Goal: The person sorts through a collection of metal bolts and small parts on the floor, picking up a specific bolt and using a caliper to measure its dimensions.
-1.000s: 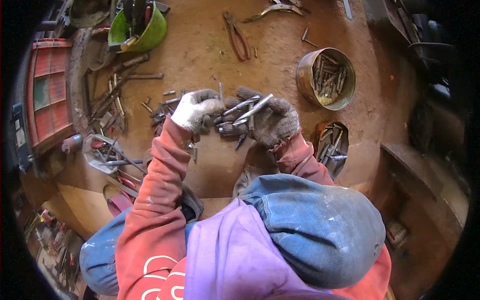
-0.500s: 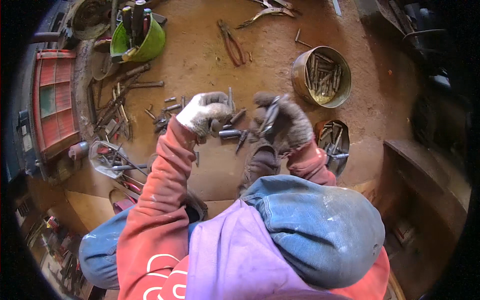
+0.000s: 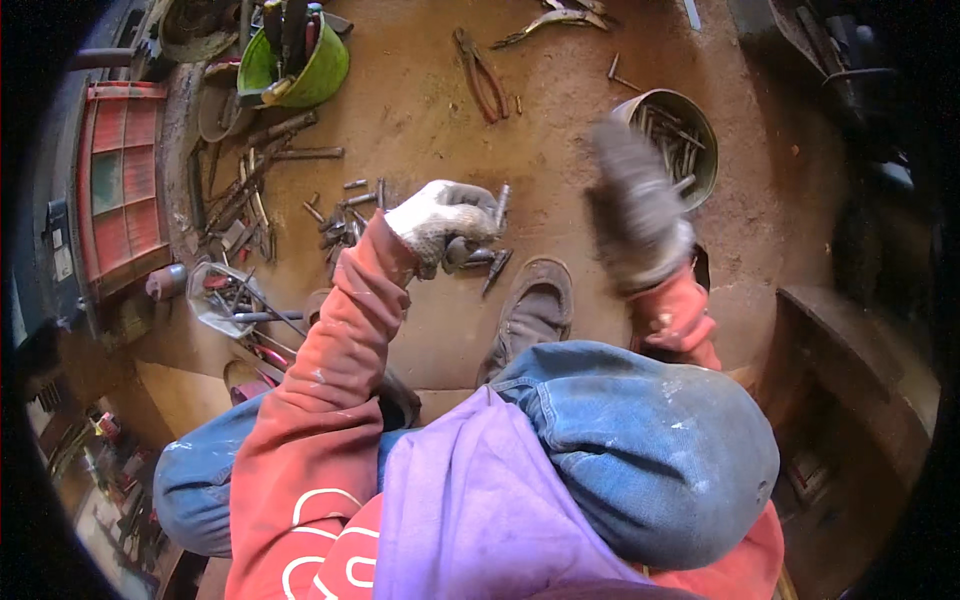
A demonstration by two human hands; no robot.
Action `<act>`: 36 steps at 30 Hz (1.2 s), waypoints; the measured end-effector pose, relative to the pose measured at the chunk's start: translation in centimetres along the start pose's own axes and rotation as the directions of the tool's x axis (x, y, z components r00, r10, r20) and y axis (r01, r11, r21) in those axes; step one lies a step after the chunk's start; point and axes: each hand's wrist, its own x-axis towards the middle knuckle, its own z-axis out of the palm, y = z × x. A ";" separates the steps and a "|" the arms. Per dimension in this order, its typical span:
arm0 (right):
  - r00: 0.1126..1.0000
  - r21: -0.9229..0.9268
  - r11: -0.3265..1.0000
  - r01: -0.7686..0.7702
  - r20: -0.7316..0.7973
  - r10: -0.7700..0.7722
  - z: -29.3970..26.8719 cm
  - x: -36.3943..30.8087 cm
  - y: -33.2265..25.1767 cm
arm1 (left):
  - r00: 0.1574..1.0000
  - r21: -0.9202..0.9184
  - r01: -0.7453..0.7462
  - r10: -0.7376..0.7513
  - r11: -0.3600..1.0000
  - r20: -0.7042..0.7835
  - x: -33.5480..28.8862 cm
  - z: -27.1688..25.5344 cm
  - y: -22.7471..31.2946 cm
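Nails (image 3: pixel 480 262) sit clamped in left hand (image 3: pixel 440 218) fingers (count unclear); right hand (image 3: pixel 635 205) is blurred, its grip unreadable.

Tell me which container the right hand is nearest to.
The round metal tin full of rods at upper right; the right hand is blurred just beside it. The green bucket sits far off at upper left.

Two gloved hands, left hand (image 3: pixel 441 222) and right hand (image 3: pixel 635 208), one round tin (image 3: pixel 702 165), one green bowl (image 3: pixel 305 75), one shoe (image 3: pixel 535 308)
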 end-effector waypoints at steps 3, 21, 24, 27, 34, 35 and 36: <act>0.868 0.282 0.957 0.062 0.457 -0.191 2.3 4.1 -6.3 | 0.999 -0.093 -0.032 0.033 0.995 0.010 -1.0 -0.8 -2.2; 0.349 0.545 -0.633 -0.550 0.838 0.419 8.3 -4.1 -5.1 | 0.834 0.322 -0.143 0.290 0.936 -0.470 -1.5 -2.4 1.2; 0.371 0.555 -0.549 -0.625 0.830 0.417 7.7 -3.9 -3.5 | 0.710 0.254 -0.188 0.310 0.949 -0.632 -2.5 -6.4 -1.3; 0.397 0.553 -0.457 -0.696 0.828 0.397 7.7 -4.2 -1.9 | 0.696 0.639 -0.029 0.474 0.769 -0.539 -1.3 -7.5 -4.8; 0.680 0.124 0.940 -0.319 0.720 0.136 10.3 0.8 -3.6 | 0.842 0.935 0.298 0.409 0.193 -0.353 1.8 -4.3 -6.8; 0.679 0.124 0.939 -0.320 0.722 0.136 11.0 0.8 -3.3 | 0.861 0.927 0.318 0.350 0.198 -0.370 2.0 -4.1 -6.2; 0.677 0.087 0.975 -0.203 0.732 0.076 11.9 0.4 -2.9 | 0.876 0.918 0.340 0.288 0.202 -0.388 2.0 -4.0 -6.0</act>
